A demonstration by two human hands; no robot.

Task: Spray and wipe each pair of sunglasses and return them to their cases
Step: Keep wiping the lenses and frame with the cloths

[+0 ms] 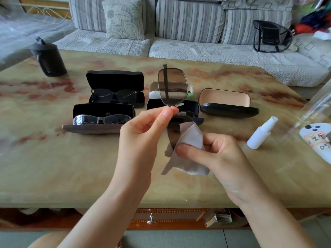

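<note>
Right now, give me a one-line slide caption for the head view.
Mid-clean: left hand pinches the sunglasses at the bridge; right hand holds a grey cloth around the lower lens.

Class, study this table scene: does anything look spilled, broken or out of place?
Nothing stands out. The open cases sit in rows, the spray bottle shows no spill, and the left hand and right hand hold the sunglasses and cloth.

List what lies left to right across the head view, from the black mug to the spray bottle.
Black mug → open case with mirrored sunglasses → held sunglasses → empty tan-lined case → white spray bottle.
</note>
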